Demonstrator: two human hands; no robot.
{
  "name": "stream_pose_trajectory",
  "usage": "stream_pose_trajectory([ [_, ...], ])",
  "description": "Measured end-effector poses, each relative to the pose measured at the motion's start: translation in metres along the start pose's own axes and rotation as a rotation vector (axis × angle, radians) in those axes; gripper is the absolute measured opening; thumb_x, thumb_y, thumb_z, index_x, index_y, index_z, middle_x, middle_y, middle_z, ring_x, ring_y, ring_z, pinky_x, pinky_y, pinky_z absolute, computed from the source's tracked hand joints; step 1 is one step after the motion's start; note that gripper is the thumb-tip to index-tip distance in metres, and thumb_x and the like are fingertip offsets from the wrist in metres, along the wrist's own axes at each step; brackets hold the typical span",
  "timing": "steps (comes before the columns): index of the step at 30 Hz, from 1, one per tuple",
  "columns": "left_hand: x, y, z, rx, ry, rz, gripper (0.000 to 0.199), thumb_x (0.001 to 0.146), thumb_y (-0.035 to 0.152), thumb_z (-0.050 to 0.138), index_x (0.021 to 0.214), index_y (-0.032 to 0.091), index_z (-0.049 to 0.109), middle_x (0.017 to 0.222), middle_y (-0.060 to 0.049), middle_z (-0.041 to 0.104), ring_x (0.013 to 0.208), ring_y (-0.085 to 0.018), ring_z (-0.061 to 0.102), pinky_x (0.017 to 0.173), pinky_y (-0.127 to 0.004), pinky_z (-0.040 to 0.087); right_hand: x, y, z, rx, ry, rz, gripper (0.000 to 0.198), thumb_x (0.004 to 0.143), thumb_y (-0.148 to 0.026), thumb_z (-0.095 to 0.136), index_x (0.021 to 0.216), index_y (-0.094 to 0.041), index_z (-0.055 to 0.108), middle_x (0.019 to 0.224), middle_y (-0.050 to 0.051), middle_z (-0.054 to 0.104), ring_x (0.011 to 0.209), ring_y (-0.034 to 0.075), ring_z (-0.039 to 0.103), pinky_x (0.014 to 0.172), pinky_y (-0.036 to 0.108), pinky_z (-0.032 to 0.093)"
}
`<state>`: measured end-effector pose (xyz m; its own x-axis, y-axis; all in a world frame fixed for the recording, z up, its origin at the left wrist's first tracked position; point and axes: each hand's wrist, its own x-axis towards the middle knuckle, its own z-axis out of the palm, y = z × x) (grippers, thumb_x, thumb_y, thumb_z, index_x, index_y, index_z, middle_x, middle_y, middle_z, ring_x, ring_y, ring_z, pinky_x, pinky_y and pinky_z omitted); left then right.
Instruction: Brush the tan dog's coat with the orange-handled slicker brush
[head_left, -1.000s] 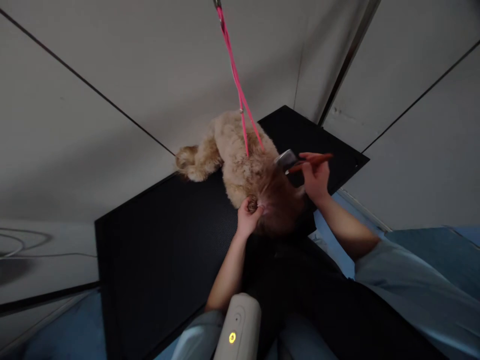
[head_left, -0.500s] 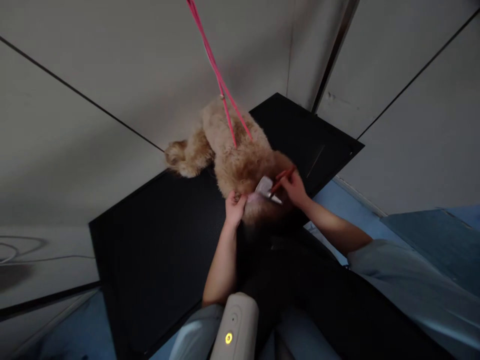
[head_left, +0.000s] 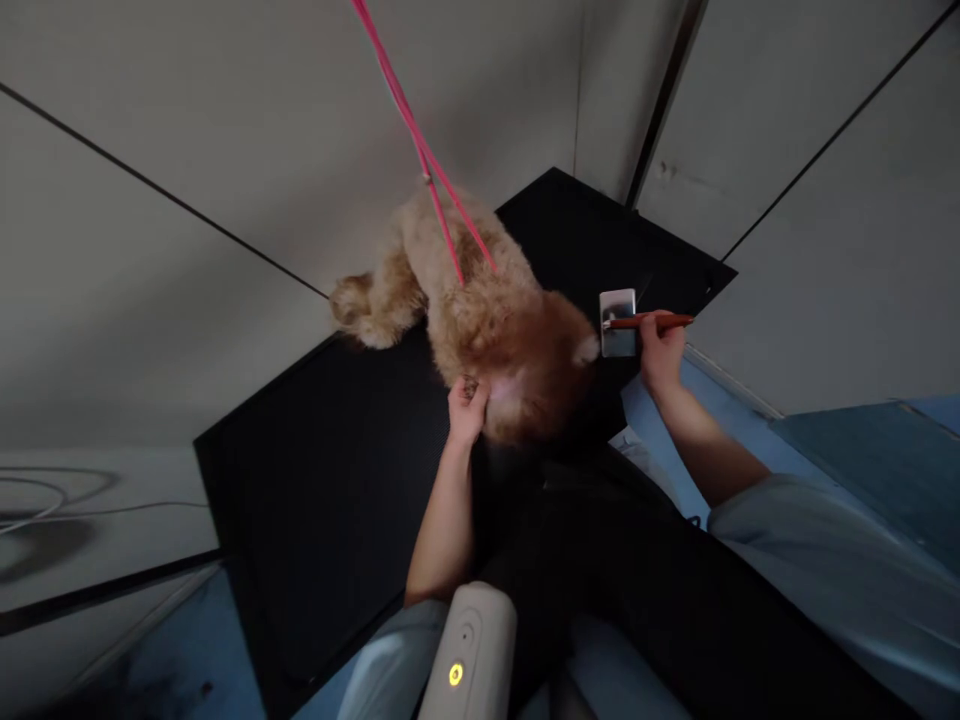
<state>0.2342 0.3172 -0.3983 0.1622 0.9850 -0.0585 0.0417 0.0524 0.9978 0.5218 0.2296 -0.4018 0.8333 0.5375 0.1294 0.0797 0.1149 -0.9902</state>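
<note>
A curly tan dog (head_left: 480, 330) is on the black table (head_left: 322, 500), with its head down close to my body. My left hand (head_left: 467, 410) is closed on a tuft of fur by the dog's head; which part it grips is not clear. A pinkish patch shows beside the thumb. Out to the right of the head, my right hand (head_left: 661, 355) grips the reddish handle of a slicker brush (head_left: 619, 340). The flat metal-looking brush head points left, apart from the coat.
A pink cord loop (head_left: 405, 110) runs from above down to the dog's neck area. Pale wall panels (head_left: 187, 120) stand behind the table. A white device with a yellow light (head_left: 469, 650) is in front of my chest. Grey cables (head_left: 97, 510) lie at left.
My right hand has drawn the slicker brush away from the dog's head, to the right and slightly up. My left hand keeps its grip on the fur in about the same place.
</note>
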Motion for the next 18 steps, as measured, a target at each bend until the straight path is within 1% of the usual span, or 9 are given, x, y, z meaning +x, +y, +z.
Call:
stream_pose_trajectory([
  [4,0.000,0.002,0.006,0.036,-0.018,0.066,0.044,0.068,0.054,0.080,0.074,0.018,0.056,0.066,0.001,0.055,0.061,-0.011,0.051,0.059,-0.023,0.040,-0.058,-0.008,0.005,0.043,-0.429,0.116,0.032,0.078,-0.050,0.070,0.087,-0.021,0.058,0.087,0.003,0.068,0.084,0.019,0.066,0.082,0.036,0.054],
  [5,0.000,0.002,0.006,0.059,-0.014,0.075,0.044,0.068,0.053,0.080,0.072,0.018,0.055,0.063,0.002,0.053,0.059,-0.010,0.048,0.057,-0.022,0.038,-0.070,-0.004,0.003,0.020,-0.470,0.175,0.034,0.077,-0.052,0.070,0.086,-0.021,0.058,0.081,0.002,0.067,0.078,0.019,0.065,0.077,0.035,0.054],
  [6,-0.001,0.002,0.007,0.082,-0.010,0.078,0.045,0.067,0.052,0.081,0.068,0.018,0.053,0.059,0.004,0.048,0.055,-0.009,0.044,0.054,-0.021,0.034,-0.076,0.001,-0.003,-0.015,-0.456,0.228,0.037,0.075,-0.055,0.069,0.086,-0.021,0.058,0.076,0.001,0.064,0.071,0.018,0.063,0.071,0.034,0.054],
  [8,0.000,0.003,0.006,0.113,-0.018,0.076,0.049,0.065,0.052,0.083,0.064,0.019,0.047,0.054,0.007,0.040,0.051,-0.007,0.035,0.050,-0.021,0.027,-0.072,0.014,-0.026,-0.120,-0.282,0.272,0.043,0.072,-0.060,0.067,0.085,-0.021,0.057,0.068,-0.002,0.058,0.061,0.016,0.056,0.060,0.032,0.050],
  [10,0.000,0.004,0.004,0.113,-0.044,0.085,0.050,0.065,0.055,0.083,0.065,0.019,0.048,0.055,0.006,0.040,0.051,-0.007,0.034,0.050,-0.021,0.027,-0.055,0.024,-0.058,-0.214,-0.120,0.226,0.045,0.070,-0.062,0.069,0.084,-0.021,0.055,0.068,-0.003,0.057,0.061,0.015,0.054,0.058,0.031,0.048],
  [11,0.001,0.006,0.003,0.111,-0.060,0.088,0.051,0.065,0.057,0.082,0.066,0.019,0.049,0.056,0.006,0.042,0.052,-0.007,0.035,0.051,-0.021,0.028,-0.047,0.026,-0.073,-0.252,-0.099,0.183,0.045,0.069,-0.062,0.071,0.082,-0.022,0.055,0.069,-0.002,0.057,0.061,0.015,0.054,0.058,0.031,0.048],
  [13,0.004,0.010,0.003,0.123,-0.096,0.077,0.051,0.063,0.058,0.083,0.065,0.019,0.050,0.058,0.004,0.046,0.055,-0.008,0.039,0.054,-0.022,0.032,-0.040,0.021,-0.092,-0.304,-0.182,0.110,0.045,0.070,-0.063,0.072,0.074,-0.022,0.055,0.066,-0.002,0.057,0.060,0.015,0.055,0.057,0.030,0.048],
  [15,0.008,0.014,0.005,0.154,-0.151,0.051,0.049,0.060,0.053,0.087,0.066,0.018,0.052,0.061,0.003,0.050,0.058,-0.009,0.043,0.057,-0.023,0.035,-0.044,0.007,-0.090,-0.325,-0.367,0.048,0.046,0.076,-0.065,0.068,0.066,-0.022,0.055,0.060,-0.002,0.055,0.055,0.015,0.053,0.054,0.030,0.048],
  [18,0.016,0.017,0.011,0.169,-0.198,0.028,0.047,0.054,0.046,0.091,0.065,0.018,0.055,0.061,0.002,0.051,0.059,-0.010,0.045,0.058,-0.024,0.036,-0.059,-0.015,-0.049,-0.239,-0.622,-0.164,0.048,0.082,-0.068,0.063,0.063,-0.024,0.060,0.062,0.001,0.059,0.061,0.018,0.059,0.061,0.035,0.053],
])
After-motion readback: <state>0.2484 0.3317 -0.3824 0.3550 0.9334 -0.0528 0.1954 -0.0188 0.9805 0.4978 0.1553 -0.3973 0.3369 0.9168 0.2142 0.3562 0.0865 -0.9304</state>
